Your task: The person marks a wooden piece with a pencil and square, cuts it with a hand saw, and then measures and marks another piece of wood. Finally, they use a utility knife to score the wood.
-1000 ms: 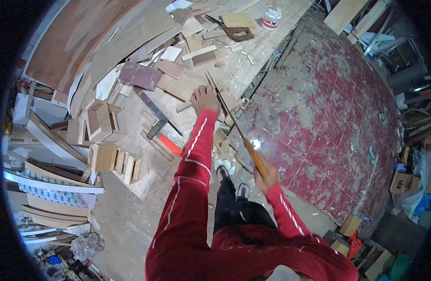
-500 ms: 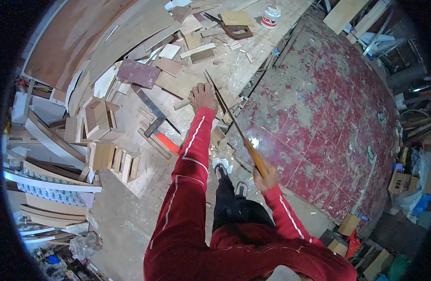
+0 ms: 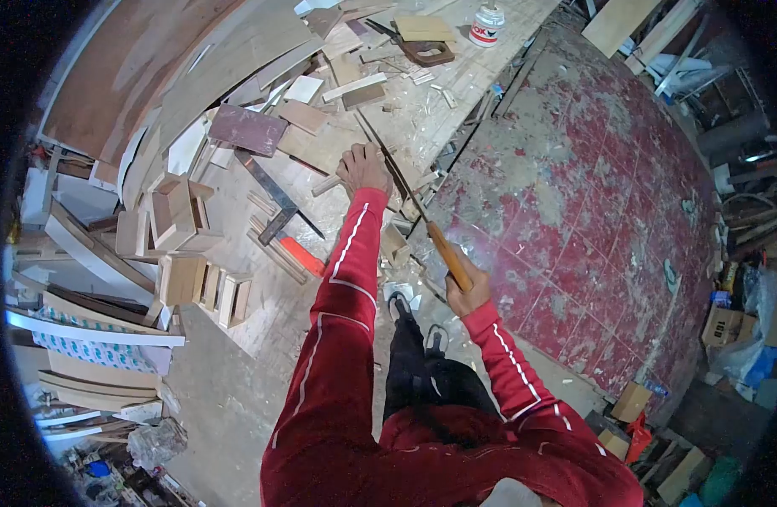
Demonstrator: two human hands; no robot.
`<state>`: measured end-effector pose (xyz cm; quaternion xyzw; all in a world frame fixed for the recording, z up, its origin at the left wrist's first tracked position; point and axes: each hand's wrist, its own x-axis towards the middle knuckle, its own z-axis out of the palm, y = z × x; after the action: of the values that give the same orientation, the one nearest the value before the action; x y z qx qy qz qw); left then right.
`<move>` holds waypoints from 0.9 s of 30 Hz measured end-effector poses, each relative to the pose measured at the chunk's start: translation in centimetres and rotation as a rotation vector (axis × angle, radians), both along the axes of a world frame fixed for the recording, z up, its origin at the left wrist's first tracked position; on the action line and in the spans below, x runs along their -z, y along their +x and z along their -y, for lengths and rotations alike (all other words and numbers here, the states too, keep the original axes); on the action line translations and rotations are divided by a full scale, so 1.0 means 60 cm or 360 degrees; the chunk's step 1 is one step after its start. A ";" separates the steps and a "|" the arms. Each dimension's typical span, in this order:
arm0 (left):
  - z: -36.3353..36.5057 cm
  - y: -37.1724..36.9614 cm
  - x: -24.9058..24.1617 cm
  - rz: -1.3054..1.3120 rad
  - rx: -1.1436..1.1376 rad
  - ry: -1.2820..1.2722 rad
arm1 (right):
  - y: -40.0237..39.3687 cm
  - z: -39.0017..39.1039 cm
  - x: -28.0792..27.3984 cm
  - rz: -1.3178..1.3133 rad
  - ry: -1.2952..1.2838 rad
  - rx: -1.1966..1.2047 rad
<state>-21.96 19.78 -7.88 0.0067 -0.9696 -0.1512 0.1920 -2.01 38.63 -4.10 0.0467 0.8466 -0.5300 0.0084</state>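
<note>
My right hand [image 3: 470, 287] is wrapped round the long wooden handle of a pull saw [image 3: 448, 256]. The saw's thin blade slants up and left over the bench, passing right beside the fingers of my left hand [image 3: 363, 169]. That left hand is closed over a narrow wood strip [image 3: 325, 185] near the bench edge, pressing down on it; most of the strip is hidden under the palm. To its left lies a bar clamp [image 3: 274, 198] with a red handle, next to a few thin sticks. Beyond the hand sits a flat board [image 3: 308, 150].
A purplish block [image 3: 247, 129], a second handsaw [image 3: 424, 53] and a white jar [image 3: 486, 25] lie farther up the littered workbench [image 3: 236, 190]. Small wooden boxes [image 3: 182, 215] stand at left. Right of the bench is a worn red floor [image 3: 574, 211].
My right hand has pushed the saw forward, up and to the left, so its blade reaches farther past my left hand. The left hand stays nearly in place.
</note>
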 end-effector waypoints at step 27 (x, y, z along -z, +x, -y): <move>-0.013 -0.007 0.004 -0.0023 -0.0025 0.0057 | 0.000 -0.007 -0.018 -0.0163 0.0198 -0.0030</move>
<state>-22.37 20.56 -8.09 0.0167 -0.9653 -0.1671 0.2000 -1.99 39.03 -3.01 0.0121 0.8777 -0.4780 -0.0327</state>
